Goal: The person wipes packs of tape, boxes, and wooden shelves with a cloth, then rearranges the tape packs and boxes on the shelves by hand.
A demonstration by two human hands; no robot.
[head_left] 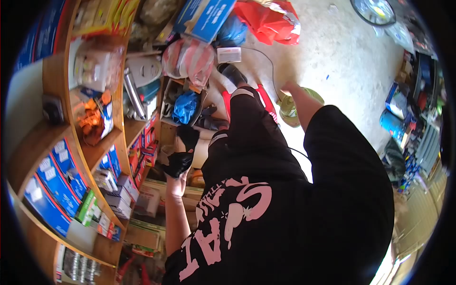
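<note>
Black item [178, 163] at left hand [176, 184], between shelf edge [122, 142] and shirt [294, 223]

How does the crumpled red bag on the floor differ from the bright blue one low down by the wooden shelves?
The red bag spreads out loosely, while the blue bag is bunched up tighter. The red bag shows whitish patches; the blue bag looks plain. The red bag looks larger than the blue bag. Both look like creased plastic.
</note>
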